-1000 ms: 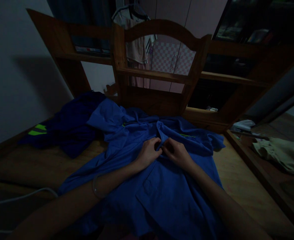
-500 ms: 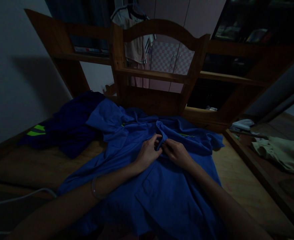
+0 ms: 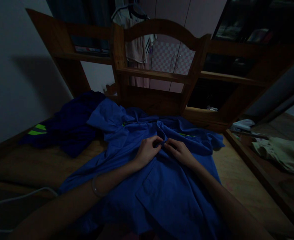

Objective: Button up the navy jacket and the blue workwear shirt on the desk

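Note:
A bright blue shirt lies spread front-up on a wooden surface. My left hand and my right hand meet at the middle of its front opening, just below the collar. Both pinch the edge of the blue cloth, fingertips nearly touching each other. A thin bangle circles my left wrist. What sits between the fingertips is too dark and small to make out beyond the cloth itself.
A darker blue garment with neon-green stripes lies bunched at the left. A wooden headboard with shelves stands behind. A pale garment lies at the right. A white cable runs along the lower left.
Both hands stay at the shirt's front opening; the fingers have shifted slightly, and the cloth fold between them now lies lower and flatter.

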{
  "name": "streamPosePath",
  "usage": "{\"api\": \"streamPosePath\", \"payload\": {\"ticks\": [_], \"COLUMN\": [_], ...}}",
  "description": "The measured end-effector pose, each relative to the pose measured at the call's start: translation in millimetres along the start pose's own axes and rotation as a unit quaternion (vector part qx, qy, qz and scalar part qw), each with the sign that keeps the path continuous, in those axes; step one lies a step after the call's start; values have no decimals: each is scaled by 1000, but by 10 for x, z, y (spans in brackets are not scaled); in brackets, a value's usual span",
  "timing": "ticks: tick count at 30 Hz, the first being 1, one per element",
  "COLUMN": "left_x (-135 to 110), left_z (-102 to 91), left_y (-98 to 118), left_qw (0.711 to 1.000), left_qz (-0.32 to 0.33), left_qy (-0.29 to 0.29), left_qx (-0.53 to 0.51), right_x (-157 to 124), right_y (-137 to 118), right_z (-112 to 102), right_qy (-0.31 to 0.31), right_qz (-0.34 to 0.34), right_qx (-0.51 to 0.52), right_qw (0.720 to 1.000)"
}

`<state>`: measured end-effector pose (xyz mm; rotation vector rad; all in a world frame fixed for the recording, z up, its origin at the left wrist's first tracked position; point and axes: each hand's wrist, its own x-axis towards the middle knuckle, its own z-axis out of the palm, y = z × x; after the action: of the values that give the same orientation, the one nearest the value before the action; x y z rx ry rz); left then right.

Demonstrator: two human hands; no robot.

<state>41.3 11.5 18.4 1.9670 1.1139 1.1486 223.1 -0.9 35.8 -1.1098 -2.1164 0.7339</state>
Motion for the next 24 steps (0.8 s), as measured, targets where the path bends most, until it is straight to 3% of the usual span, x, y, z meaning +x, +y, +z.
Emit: {"api": "streamPosePath", "payload": {"ticks": [6,24], "left_x": [4,98], "left_z": [-19,-95], "left_y": [-4,-27], "left_qw": [1000,994], "left_qz": [7,-4], "left_qy": [-7,-42], "left_qx": [-28,-97], "right_x": [6,17], "right_y": [58,113], "right_z": [-18,61], "right_qy": [-19,18], "right_qz": [30,65], "right_qx": [68,176], "right_qw": [997,982]}}
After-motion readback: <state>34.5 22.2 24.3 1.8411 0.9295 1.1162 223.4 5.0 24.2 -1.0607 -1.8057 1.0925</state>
